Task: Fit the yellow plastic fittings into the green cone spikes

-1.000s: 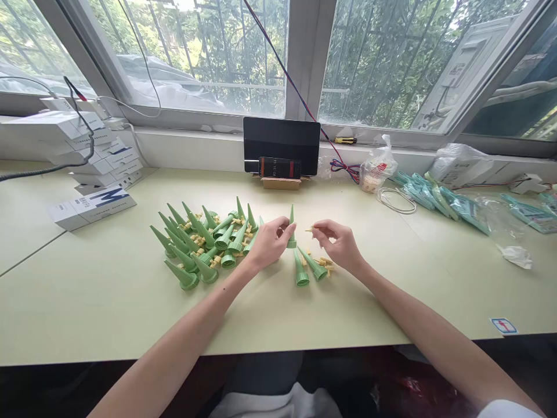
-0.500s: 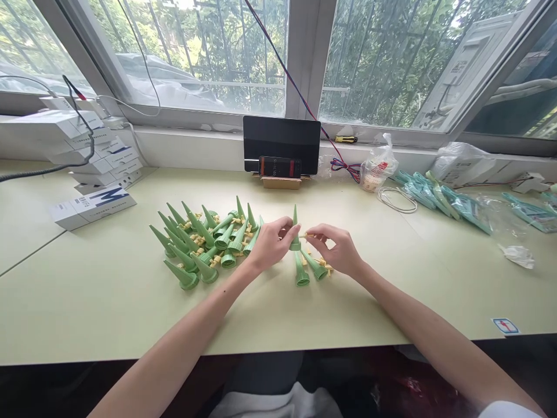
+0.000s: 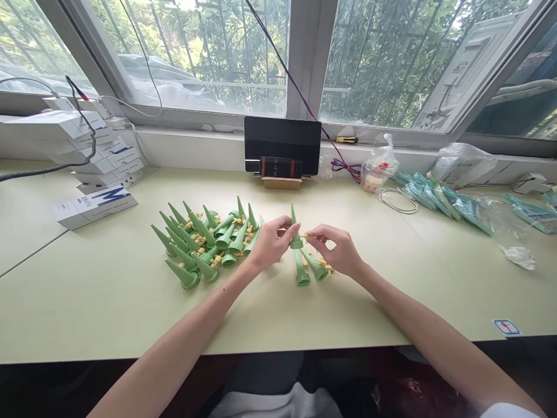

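My left hand (image 3: pixel 275 242) grips a green plastic cone-shaped spike (image 3: pixel 294 227), its tip pointing up and tilted slightly left. Between the thumb and fingers of my right hand (image 3: pixel 336 248) is a small yellow valve piece (image 3: pixel 308 235), held against the spike's right side; whether it sits in a hole I cannot tell. Below the hands lie two more green spikes (image 3: pixel 302 274) with open ends toward me, and some small yellow pieces (image 3: pixel 329 268) partly hidden by my right hand. To the left of my left hand is a cluster of green spikes (image 3: pixel 188 281) with yellow valves among them.
A tablet (image 3: pixel 282 142) and a phone (image 3: pixel 282 168) stand at the back on a cardboard holder (image 3: pixel 282 183). White boxes (image 3: pixel 96 208) are at the left. On the right are a bagged cup (image 3: pixel 378 171), a coiled white cable (image 3: pixel 397 200) and teal packets (image 3: pixel 461 206).
The held spike's tip has tilted slightly to the left. The yellow valve piece stays at its side, and both hands keep nearly the same place.
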Demonstrator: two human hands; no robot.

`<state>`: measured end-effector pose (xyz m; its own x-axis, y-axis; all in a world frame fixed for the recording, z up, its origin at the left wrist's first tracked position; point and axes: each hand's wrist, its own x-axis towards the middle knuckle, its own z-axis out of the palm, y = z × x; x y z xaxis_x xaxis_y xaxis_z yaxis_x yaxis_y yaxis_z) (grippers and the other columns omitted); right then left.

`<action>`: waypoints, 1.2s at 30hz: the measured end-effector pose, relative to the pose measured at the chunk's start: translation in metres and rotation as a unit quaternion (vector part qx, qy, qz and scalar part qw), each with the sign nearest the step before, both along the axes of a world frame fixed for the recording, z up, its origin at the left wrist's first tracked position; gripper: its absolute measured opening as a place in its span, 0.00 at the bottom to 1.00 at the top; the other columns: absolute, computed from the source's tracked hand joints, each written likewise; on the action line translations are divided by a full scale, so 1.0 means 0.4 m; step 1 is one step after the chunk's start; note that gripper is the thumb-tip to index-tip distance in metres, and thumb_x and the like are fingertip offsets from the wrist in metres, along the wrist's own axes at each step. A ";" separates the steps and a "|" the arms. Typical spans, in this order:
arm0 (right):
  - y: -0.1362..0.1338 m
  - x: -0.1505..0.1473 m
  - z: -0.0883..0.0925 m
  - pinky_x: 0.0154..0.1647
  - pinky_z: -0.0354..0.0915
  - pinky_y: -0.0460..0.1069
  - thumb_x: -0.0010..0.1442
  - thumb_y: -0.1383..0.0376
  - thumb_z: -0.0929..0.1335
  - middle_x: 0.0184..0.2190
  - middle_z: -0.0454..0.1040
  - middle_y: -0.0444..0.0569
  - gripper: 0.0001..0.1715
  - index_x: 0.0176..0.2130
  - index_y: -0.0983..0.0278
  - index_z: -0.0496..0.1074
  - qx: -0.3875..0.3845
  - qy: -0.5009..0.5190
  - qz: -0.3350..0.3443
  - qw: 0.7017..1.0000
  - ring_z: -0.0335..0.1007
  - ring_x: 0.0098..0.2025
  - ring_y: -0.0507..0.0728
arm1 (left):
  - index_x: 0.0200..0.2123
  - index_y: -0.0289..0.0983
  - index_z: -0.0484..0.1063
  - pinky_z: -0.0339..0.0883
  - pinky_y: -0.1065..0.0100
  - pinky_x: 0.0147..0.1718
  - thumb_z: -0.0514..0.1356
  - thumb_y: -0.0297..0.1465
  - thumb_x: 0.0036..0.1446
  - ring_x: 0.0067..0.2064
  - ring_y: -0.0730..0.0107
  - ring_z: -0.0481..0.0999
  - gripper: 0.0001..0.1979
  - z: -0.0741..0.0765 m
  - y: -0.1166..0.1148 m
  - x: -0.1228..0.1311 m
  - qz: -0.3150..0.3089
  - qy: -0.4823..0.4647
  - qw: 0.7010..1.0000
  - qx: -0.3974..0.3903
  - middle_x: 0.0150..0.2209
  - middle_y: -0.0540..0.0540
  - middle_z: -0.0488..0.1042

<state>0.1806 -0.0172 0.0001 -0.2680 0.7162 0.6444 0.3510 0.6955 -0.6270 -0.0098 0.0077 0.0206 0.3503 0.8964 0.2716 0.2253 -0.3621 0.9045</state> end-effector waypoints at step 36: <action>0.013 0.007 -0.012 0.28 0.66 0.48 0.65 0.65 0.65 0.31 0.76 0.49 0.07 0.36 0.62 0.73 0.007 -0.038 0.000 0.999 0.68 0.29 0.52 | 0.26 0.36 0.62 0.55 0.75 0.18 0.57 0.44 0.60 0.20 0.80 0.59 0.18 0.001 -0.002 -0.001 -0.004 0.011 0.999 0.032 0.23 0.53 0.63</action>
<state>0.1834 -0.0118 -0.0047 -0.3178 0.7070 0.6318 0.3971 0.7043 -0.5884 -0.0102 0.0068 0.0211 0.3632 0.8749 0.3202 0.2417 -0.4204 0.8746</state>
